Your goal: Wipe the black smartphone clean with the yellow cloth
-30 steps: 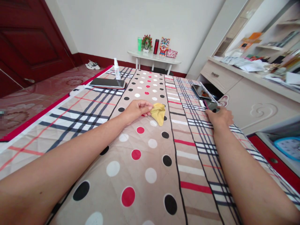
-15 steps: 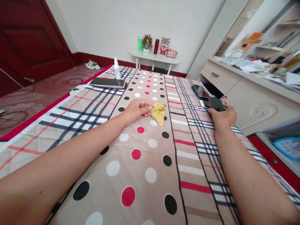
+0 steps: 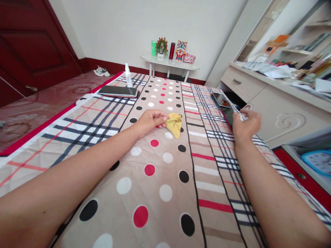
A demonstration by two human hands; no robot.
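We record 1 left hand, resting on the dotted middle panel of the quilted bedspread, its thumb and fingertips pinched on the near edge of 1 yellow cloth; the cloth lies crumpled on the spread, just right of that hand and touching it; we record 1 right hand, raised slightly above the plaid right-hand panel near the bed's edge, its fingers curled around 1 dark phone, which it grips by the near end, tilted up with the screen facing left; a thin white strip shows at the fingertips, and we cannot tell what it is; just beyond that phone, on the same plaid strip, lies 1 further flat device with a lit screen, apart from the hand; on the far left plaid panel lies 1 large dark tablet or phone, flat, with 1 small white spray bottle standing upright just behind it; both sit well apart from either hand; beyond the foot of the bed stands 1 white side table against the wall, bearing 1 green cup, 1 small potted plant, 1 red flask and 1 colourful figure; at the right runs 1 pale cabinet with papers heaped on top; at the left, 1 dark red door and 1 pair of shoes on the floor.
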